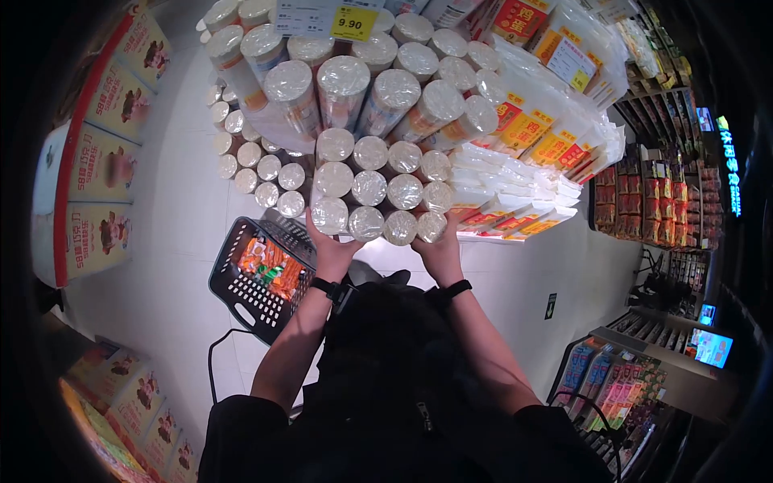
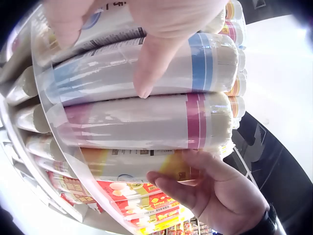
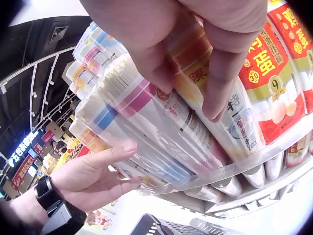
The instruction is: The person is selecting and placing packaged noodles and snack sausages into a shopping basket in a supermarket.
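Observation:
Wrapped cylindrical noodle packs [image 1: 369,187] stand upright in tight rows before me in the head view. At the front row's left end, my left hand [image 1: 332,253] grips an outer pack; its straight thumb lies across a blue-banded pack [image 3: 105,119] in the right wrist view. Opposite it, my right hand [image 1: 441,256] holds the orange-banded end pack [image 2: 132,164], thumb and fingers on either side. A pink-banded pack [image 2: 146,121] sits between the blue and orange ones. The left wrist view shows my left hand [image 2: 151,34] above; the right wrist view has my right hand [image 3: 195,44] on top.
A dark basket [image 1: 228,282] with orange packets stands on the floor at my left. Behind the rows are taller noodle packs [image 1: 344,76]; red and yellow noodle bags [image 1: 523,129] fill the right. A clear shelf lip [image 3: 230,169] runs along the packs' lower ends.

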Available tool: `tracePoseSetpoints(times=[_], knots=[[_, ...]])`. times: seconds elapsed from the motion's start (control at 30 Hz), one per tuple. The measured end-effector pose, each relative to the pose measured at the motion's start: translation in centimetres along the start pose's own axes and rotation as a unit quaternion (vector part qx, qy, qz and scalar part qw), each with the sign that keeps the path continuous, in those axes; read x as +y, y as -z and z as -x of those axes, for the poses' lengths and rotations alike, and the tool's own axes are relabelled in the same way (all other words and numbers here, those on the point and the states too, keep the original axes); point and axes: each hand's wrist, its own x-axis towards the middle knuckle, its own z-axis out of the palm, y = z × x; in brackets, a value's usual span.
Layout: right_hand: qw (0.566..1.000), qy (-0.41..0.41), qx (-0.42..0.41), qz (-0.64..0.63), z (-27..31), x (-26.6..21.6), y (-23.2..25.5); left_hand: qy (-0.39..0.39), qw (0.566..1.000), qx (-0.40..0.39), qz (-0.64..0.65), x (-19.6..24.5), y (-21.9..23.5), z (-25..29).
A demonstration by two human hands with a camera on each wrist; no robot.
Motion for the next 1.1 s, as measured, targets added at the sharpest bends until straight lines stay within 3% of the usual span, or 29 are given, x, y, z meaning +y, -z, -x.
tracePoseSetpoints(times=[0.2, 0.33, 0.37, 0.47, 0.57, 0.6, 0.77, 0.93, 1.0, 1.03, 1.1], knots=[[0.996, 0.074, -0.033, -0.037, -0.2, 1.9, 0.6, 0.033, 0.998, -0.005, -0.047, 0.8, 0.8, 1.6], [0.996, 0.034, -0.056, -0.054, 1.3, -0.3, 2.2, 0.07, 0.997, 0.028, 0.006, 2.8, 0.2, 4.5], [0.995, 0.048, -0.058, -0.066, 1.7, -0.6, 2.6, 0.108, 0.994, 0.03, 0.011, 3.4, 0.2, 5.0], [0.993, 0.04, -0.087, -0.069, 2.0, 0.3, 3.4, 0.117, 0.992, 0.041, 0.002, 3.1, 0.4, 5.4], [0.985, 0.106, -0.109, -0.082, 2.0, 0.5, 5.0, 0.097, 0.994, 0.058, -0.011, 3.9, -0.4, 5.9], [0.986, 0.094, -0.119, -0.076, 2.0, 0.4, 5.9, 0.095, 0.993, 0.069, -0.007, 4.5, -1.0, 6.2], [0.977, 0.07, -0.195, -0.049, 1.7, 1.3, 12.7, 0.052, 0.986, 0.106, -0.119, 2.6, -2.4, 7.4], [0.957, 0.154, -0.242, -0.05, -0.6, 8.3, 21.1, 0.037, 0.99, 0.138, -0.015, -1.5, -8.9, 10.1], [0.951, 0.185, -0.245, -0.041, -1.6, 11.4, 25.2, 0.102, 0.983, 0.123, 0.091, -2.5, -11.8, 10.9], [0.957, 0.103, -0.271, -0.017, -1.6, 11.8, 27.8, 0.111, 0.977, 0.135, 0.118, -2.9, -13.3, 11.4], [0.96, 0.115, -0.253, -0.039, -2.4, 15.9, 31.2, 0.128, 0.963, 0.162, 0.172, -4.1, -16.4, 12.1]])
